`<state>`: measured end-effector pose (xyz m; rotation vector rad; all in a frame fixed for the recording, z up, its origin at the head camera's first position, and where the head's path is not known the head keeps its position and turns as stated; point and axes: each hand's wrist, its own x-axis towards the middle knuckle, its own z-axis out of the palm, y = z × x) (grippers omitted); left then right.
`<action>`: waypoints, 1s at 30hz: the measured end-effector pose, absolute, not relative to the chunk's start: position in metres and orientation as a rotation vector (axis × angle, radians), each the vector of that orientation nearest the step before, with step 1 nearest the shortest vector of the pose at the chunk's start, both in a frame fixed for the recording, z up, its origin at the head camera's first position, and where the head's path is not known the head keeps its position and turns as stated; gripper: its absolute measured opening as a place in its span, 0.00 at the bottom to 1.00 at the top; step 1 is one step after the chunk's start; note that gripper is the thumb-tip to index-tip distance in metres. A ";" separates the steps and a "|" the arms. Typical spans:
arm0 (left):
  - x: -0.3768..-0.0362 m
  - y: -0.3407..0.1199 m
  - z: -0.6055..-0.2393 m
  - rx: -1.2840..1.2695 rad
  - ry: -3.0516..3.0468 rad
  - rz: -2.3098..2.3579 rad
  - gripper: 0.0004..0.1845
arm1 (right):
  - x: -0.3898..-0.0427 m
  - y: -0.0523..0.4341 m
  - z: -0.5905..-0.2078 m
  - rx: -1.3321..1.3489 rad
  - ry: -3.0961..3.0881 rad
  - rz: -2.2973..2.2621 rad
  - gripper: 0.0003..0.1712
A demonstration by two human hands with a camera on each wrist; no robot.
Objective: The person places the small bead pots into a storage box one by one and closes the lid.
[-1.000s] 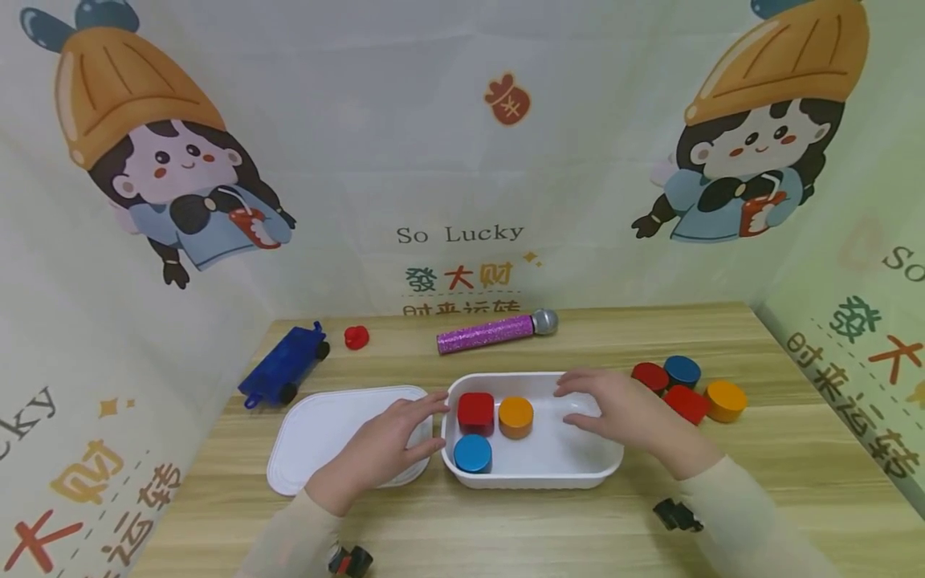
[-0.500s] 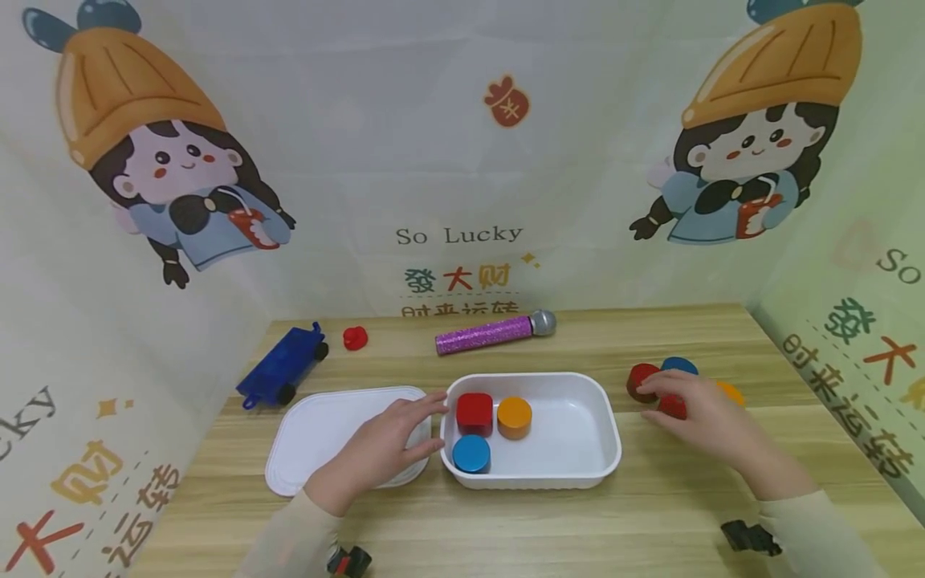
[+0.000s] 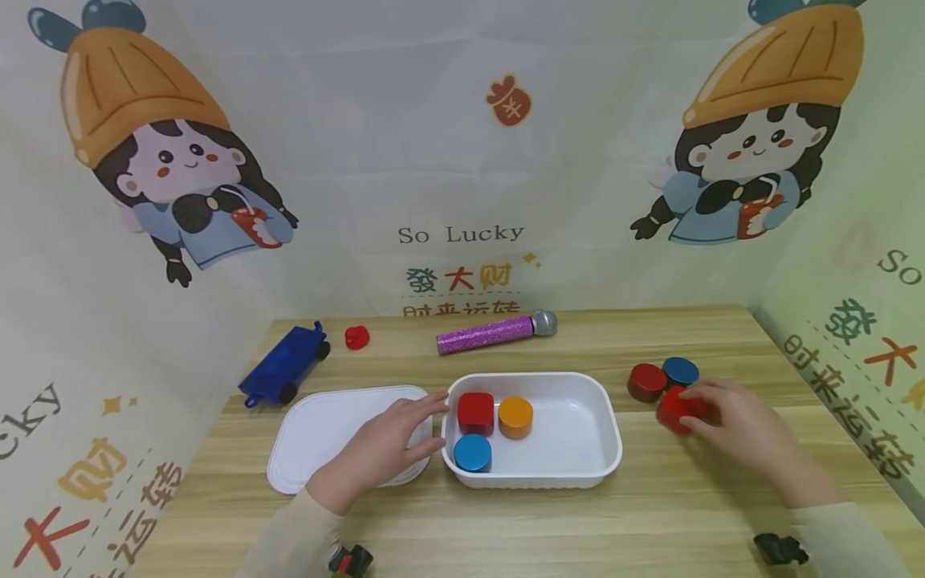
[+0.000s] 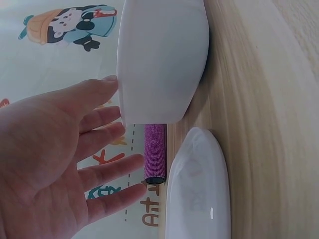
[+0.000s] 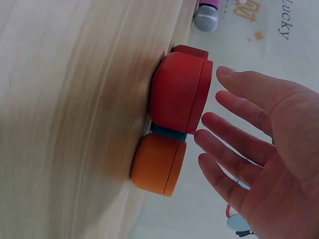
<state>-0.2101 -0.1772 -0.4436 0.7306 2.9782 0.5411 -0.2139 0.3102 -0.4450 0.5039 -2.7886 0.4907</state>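
counter (image 3: 506, 522) — pale wood | laid on it: white tray (image 3: 605, 449), lid (image 3: 318, 425), blue toy car (image 3: 283, 365), purple microphone (image 3: 495, 331) — loose blocks (image 3: 646, 381) at right

- The table (image 3: 549, 514) under my hands is pale wood-grain, smooth and matt.
- The white tray (image 3: 571, 474) beside my left hand (image 3: 383, 449) looks like thin plastic with a soft sheen.
- Its lid (image 3: 325, 425) is the same white plastic, glossy enough to catch a highlight.
- The red block (image 3: 675, 408) at my right hand (image 3: 744, 425) looks painted, smooth and satin.
- The orange block (image 5: 158, 164) beside it has the same smooth painted finish.
- The toy microphone (image 3: 495, 331) has a rough purple glitter handle and a shiny metallic-looking silver head.
- The blue toy car (image 3: 285, 365) looks like glossy plastic.
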 end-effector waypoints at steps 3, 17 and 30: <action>-0.211 -0.176 -0.443 0.731 2.976 0.533 0.29 | -0.214 0.311 -0.446 0.517 -2.789 0.475 0.19; -0.212 -0.174 -0.443 0.708 2.952 0.529 0.29 | -0.217 0.314 -0.444 0.501 -2.860 0.460 0.20; -0.210 -0.176 -0.442 0.698 2.964 0.556 0.28 | -0.215 0.310 -0.441 0.465 -2.847 0.469 0.21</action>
